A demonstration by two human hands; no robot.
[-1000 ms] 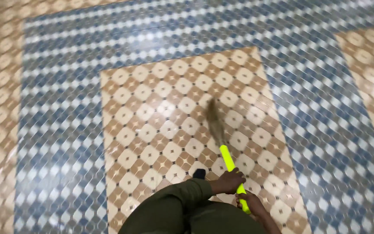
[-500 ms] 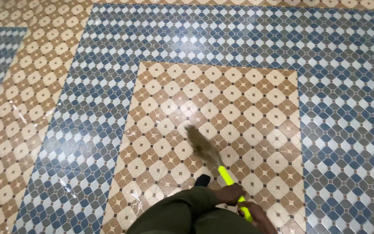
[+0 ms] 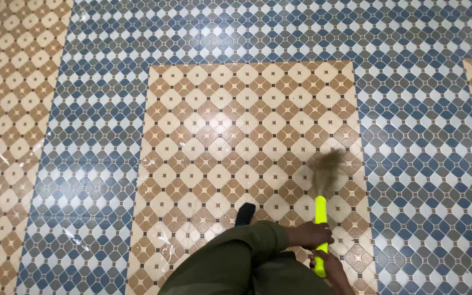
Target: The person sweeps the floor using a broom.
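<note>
A broom with a neon yellow handle point(image 3: 320, 212) and brown bristles point(image 3: 327, 170) points away from me over the tan tiled floor panel point(image 3: 219, 136). The bristles are blurred, at the panel's right side. My left hand point(image 3: 310, 235), in an olive sleeve, grips the handle higher up. My right hand point(image 3: 331, 267) grips the handle's lower end, near the bottom edge of the view. Both hands sit close together on the handle.
The glossy floor has a tan and cream diamond panel framed by a blue and white tiled band point(image 3: 416, 142), with more tan tiles at the far left point(image 3: 12, 109). A dark shoe tip point(image 3: 245, 213) shows beside my olive clothing.
The broom head has swung from the left of the handle over to the right, toward the tan panel's right edge. My hands have stayed on the handle and shifted slightly right.
</note>
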